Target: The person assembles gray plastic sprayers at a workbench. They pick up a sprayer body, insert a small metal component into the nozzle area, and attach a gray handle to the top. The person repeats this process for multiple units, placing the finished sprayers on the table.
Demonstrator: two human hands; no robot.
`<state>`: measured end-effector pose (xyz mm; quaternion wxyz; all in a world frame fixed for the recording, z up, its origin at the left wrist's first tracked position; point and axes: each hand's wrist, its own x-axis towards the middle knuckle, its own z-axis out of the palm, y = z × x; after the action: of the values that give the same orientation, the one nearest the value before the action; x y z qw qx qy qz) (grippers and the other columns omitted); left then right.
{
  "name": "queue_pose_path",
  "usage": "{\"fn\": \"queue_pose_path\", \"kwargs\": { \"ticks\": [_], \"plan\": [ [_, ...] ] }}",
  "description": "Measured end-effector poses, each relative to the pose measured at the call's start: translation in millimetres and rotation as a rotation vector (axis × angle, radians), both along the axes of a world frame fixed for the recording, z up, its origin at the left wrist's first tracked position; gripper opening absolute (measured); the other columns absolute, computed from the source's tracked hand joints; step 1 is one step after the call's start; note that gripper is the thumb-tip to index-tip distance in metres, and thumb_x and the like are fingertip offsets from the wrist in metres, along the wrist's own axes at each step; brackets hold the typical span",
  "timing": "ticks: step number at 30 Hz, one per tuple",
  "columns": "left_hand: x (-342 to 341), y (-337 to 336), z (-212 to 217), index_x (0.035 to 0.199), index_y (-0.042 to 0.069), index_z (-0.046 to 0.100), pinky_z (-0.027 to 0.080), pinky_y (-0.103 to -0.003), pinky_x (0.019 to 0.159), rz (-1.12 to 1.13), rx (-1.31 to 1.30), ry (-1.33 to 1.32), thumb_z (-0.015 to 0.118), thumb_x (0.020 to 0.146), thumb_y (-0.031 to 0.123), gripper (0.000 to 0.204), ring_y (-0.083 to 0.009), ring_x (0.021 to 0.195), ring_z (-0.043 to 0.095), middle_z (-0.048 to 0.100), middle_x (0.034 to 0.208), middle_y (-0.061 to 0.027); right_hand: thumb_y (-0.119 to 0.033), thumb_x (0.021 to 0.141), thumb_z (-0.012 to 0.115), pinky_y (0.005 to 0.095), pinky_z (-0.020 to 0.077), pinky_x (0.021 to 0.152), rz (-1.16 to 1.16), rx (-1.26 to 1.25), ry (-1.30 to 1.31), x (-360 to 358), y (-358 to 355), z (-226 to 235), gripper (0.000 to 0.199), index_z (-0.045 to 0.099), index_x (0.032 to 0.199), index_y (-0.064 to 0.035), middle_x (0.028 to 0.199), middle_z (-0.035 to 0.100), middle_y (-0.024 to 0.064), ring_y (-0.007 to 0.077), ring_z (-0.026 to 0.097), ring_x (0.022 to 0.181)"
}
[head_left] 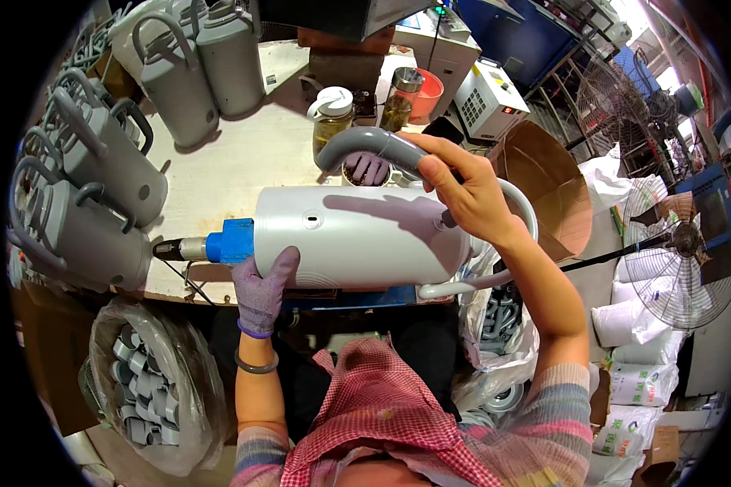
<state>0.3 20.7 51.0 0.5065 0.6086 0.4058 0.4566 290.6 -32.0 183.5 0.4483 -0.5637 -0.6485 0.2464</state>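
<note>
A pale grey cylindrical canister (357, 235) lies on its side across the near edge of the workbench. A light grey looped handle (530, 207) curves round its right end. My left hand (261, 292), in a purple glove, grips the canister's left end, thumb on the outer wall and other fingers partly hidden. Beside it, a blue block (231, 242) with a metal and black cylindrical end sticks out of the canister's left end. My bare right hand (459, 183) is closed round a dark grey curved handle (365, 144) above the canister's right part.
Several grey canisters with handles (179, 89) stand at the left. Behind the work are a lidded jar (333, 118), a glass tumbler (400, 101) and a purple glove (367, 168). Bags of grey parts (148, 390) flank me. A cardboard box (544, 187) and fan (682, 239) stand right.
</note>
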Motion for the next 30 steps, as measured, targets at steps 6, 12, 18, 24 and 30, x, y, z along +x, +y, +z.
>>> {"fn": "queue_pose_path", "kwargs": {
  "ticks": [6,12,18,24,30],
  "plan": [
    [-2,-1,6,0.100,-0.003,0.071,0.050,-0.028,0.075,-0.037,-0.064,-0.007,0.076,0.088,0.029,0.034,-0.0108,0.080,0.062,0.072,0.088,-0.0055,-0.022,0.094,0.066,0.0300,0.0506,0.071,0.033,0.020,-0.202,-9,9,-11,0.035,0.064,0.125,-0.0057,0.093,0.069,0.0131,0.0188,0.063,0.075],
    [0,0,10,0.098,-0.002,0.072,0.051,-0.029,0.074,-0.017,-0.009,0.016,0.077,0.086,0.027,0.032,-0.0112,0.077,0.063,0.073,0.085,-0.0069,-0.022,0.093,0.066,0.0309,0.0520,0.074,0.049,0.015,-0.279,-11,12,-14,0.035,0.065,0.124,-0.0059,0.102,0.071,0.0147,0.0234,0.068,0.082],
    [-1,0,15,0.099,-0.002,0.072,0.051,-0.029,0.073,-0.039,-0.043,0.013,0.076,0.087,0.023,0.029,-0.0111,0.076,0.064,0.074,0.086,-0.0076,-0.020,0.094,0.065,0.0299,0.0516,0.075,0.063,-0.034,-0.273,-12,13,-14,0.034,0.064,0.124,-0.0040,0.106,0.071,0.0137,0.0218,0.068,0.083],
    [0,5,8,0.098,-0.002,0.072,0.052,-0.029,0.071,-0.059,-0.070,0.053,0.077,0.086,0.023,0.028,-0.0132,0.073,0.066,0.074,0.084,-0.0104,-0.019,0.093,0.065,0.0287,0.0509,0.073,0.049,-0.071,-0.281,-11,10,-15,0.035,0.064,0.125,-0.0039,0.104,0.071,0.0139,0.0206,0.066,0.079],
    [-4,3,10,0.097,-0.001,0.072,0.052,-0.030,0.070,-0.088,-0.135,0.158,0.076,0.087,0.025,0.029,-0.0143,0.073,0.068,0.073,0.081,-0.0119,-0.019,0.093,0.065,0.0301,0.0507,0.070,0.066,-0.023,-0.291,-14,9,-19,0.035,0.065,0.124,-0.0035,0.096,0.070,0.0143,0.0221,0.065,0.075]
  ]
}}
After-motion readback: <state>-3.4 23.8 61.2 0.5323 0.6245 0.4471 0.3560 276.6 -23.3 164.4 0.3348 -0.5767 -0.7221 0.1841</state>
